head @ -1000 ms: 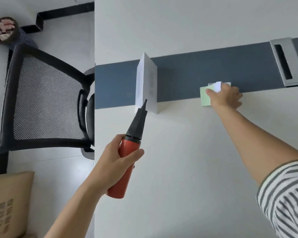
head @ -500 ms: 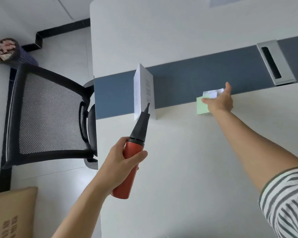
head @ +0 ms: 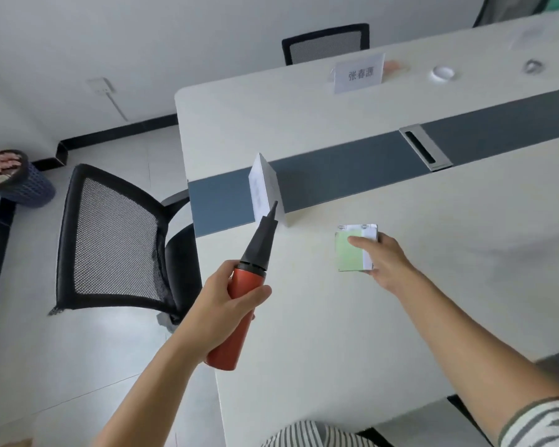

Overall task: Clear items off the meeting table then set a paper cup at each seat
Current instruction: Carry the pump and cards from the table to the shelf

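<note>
The left hand (head: 220, 304) grips a red plastic hand pump (head: 231, 346) by its body, black cone nozzle pointing far, its tip near a folded white paper name card (head: 262, 188). The right hand (head: 384, 261) holds a small green-and-white paper pad (head: 349, 256), thumb on its green face, over the white meeting table (head: 336, 333). A black mesh office chair (head: 117, 240) stands left of the table, and a dark blue mesh wastebasket (head: 23, 185) stands further left. A silver cable hatch (head: 425, 151) sits in the table's grey-blue centre strip (head: 336, 179).
</note>
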`<state>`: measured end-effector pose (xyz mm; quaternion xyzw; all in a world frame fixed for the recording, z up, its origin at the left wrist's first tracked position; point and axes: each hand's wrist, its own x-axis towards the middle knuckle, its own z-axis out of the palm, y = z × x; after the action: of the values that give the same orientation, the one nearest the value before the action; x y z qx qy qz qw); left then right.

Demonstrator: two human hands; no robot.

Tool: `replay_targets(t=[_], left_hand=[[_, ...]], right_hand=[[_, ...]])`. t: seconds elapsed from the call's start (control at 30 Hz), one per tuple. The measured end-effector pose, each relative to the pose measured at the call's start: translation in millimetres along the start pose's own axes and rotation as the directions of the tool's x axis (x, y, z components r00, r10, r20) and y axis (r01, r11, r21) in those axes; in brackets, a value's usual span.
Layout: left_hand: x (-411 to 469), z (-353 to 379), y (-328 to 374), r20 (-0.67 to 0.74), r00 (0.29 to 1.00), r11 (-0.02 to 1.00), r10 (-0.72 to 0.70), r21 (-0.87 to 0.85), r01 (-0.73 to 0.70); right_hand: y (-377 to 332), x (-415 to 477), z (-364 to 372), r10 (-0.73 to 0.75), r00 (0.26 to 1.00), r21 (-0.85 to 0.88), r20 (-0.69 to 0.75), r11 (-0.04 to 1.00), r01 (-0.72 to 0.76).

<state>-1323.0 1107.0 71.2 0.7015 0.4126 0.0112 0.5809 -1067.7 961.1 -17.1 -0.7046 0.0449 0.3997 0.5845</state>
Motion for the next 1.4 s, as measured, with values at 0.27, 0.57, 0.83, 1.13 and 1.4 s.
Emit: replay_targets(t=[0.27,0.57,0.83,1.13,1.4], left_hand=[[-79,4,-35,0.141,0.985,0.991,0.104,0.069,-0.114],[-145,89,-43,0.427,0.889,0.965,0.164,0.116,-0.233],[-208,225,-41,0.681,0.723,0.903,0.115,0.232,-0.362],[-293,394,-21,0.852,0.523,0.803,-0.01,0.319,-0.504],[-286,526,22,0.893,0.449,0.738,-0.036,0.327,-0.591]], right_hand=[[82,-185,-18,-0.318,0.941,-0.318,-0.113,0.909,0.269],[184,-339,-98,-0.293,0.856,-0.375,-0.426,0.918,0.128],[287,-446,-190,-0.094,0.751,-0.236,-0.653,0.968,-0.083],[362,-526,-324,0.045,0.625,-0.059,-0.779,0.988,-0.144],[359,-514,-456,0.088,0.597,-0.004,-0.797,0.989,-0.151]])
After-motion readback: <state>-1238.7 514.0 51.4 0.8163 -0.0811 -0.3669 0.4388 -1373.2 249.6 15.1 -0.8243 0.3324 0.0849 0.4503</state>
